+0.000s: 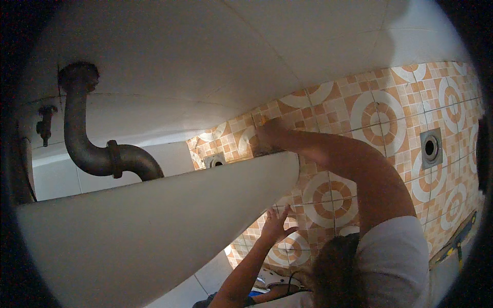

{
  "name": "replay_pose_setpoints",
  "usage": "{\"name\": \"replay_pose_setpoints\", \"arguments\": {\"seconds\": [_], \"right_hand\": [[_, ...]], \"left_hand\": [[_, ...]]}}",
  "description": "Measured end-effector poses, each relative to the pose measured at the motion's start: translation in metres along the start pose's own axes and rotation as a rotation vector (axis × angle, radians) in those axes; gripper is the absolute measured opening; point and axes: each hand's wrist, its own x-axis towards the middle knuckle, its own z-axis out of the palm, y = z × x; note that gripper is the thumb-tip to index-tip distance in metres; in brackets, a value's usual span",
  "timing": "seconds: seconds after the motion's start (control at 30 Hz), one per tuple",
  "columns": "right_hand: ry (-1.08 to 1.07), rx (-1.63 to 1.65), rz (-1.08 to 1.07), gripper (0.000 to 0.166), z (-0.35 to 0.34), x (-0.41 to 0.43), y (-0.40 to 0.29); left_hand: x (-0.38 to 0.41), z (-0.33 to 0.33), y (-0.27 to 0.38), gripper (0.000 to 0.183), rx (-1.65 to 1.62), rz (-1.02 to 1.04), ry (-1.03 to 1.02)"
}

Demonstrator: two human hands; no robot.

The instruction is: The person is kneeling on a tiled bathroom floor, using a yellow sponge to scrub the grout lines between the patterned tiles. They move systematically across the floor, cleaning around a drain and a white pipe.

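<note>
A white ceramic pedestal (161,215) stretches across the view from the left, its rounded end standing on the orange and white patterned floor tiles (331,204). Beside that end, my left hand (275,229) has its fingers spread, with the fingertips close to the pedestal's edge; whether they touch it is unclear. My right arm reaches around the far side. There, my right hand (269,133) is low at the floor near the wall, in shadow and partly blurred. A small orange-yellow patch shows at its fingers, too dim to name.
A dark curved drain pipe (92,161) runs from the wall (185,57) behind the pedestal, with a small valve (46,125) beside it. One floor drain (431,148) lies at right, another (215,161) behind the pedestal. A white clog (277,278) shows at the bottom.
</note>
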Motion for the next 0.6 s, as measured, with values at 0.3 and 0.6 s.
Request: {"name": "replay_pose_setpoints", "arguments": {"seconds": [0.3, 0.6], "right_hand": [[-0.029, 0.153, -0.070, 0.033, -0.056, -0.024, -0.059], [-0.082, 0.612, 0.350, 0.033, -0.035, -0.014, -0.049]], "left_hand": [[-0.021, 0.007, -0.025, 0.088, -0.007, -0.039, 0.094], [-0.026, 0.003, -0.018, 0.087, -0.022, -0.062, 0.057]]}}
